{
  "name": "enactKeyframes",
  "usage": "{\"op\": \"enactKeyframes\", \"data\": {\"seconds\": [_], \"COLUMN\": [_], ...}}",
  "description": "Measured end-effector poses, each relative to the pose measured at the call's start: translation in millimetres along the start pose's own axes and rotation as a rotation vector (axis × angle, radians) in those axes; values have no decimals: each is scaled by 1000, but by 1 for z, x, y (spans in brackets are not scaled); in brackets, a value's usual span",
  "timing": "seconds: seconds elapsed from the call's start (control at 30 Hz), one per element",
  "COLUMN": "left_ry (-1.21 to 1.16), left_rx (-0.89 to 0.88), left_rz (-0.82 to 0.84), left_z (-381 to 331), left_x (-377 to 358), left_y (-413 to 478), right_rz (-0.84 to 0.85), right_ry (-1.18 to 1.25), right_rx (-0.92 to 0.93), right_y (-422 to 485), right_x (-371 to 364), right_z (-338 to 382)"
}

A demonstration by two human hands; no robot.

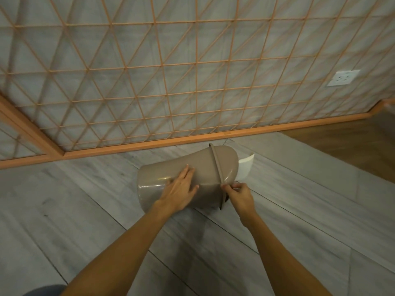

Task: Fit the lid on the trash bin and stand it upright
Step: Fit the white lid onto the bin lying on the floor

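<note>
Trash bin (pixel 171 180) lies on its side on the floor (pixel 85 210), under a person's left hand (pixel 181 189), pressed flat and open-fingered on its wall. Just right, the right hand (pixel 239 195) pinches the lid (pixel 224 163) rim at the bin's mouth.

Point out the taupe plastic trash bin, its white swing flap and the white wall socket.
Taupe plastic trash bin (pixel 171 167): head view, on its side wall.
White swing flap (pixel 245 167): head view, on its face.
White wall socket (pixel 343 77): head view, plate centre.
</note>
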State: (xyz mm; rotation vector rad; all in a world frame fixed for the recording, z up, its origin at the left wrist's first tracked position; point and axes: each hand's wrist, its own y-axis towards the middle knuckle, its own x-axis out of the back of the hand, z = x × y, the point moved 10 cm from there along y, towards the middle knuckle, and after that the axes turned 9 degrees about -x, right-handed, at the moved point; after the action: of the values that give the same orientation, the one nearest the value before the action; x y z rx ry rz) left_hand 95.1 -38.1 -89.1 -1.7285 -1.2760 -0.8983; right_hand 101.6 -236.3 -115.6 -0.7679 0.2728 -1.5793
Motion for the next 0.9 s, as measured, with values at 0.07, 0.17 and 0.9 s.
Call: {"op": "enactKeyframes", "data": {"seconds": [0.07,0.17,0.9], "left_ry": [-54,-235,-982], "left_rx": [-3,16,370], "left_rz": [-84,-201,-420], "left_z": [-7,-21,-5], "left_x": [7,15,61], "left_y": [4,11,12], "right_rz": [23,65,108], "right_ry": [79,190,-20], "right_rx": [-25,-49,444], "right_y": [0,4,-59], "right_x": [-4,-13,-44], "right_z": [-2,-4,96]}}
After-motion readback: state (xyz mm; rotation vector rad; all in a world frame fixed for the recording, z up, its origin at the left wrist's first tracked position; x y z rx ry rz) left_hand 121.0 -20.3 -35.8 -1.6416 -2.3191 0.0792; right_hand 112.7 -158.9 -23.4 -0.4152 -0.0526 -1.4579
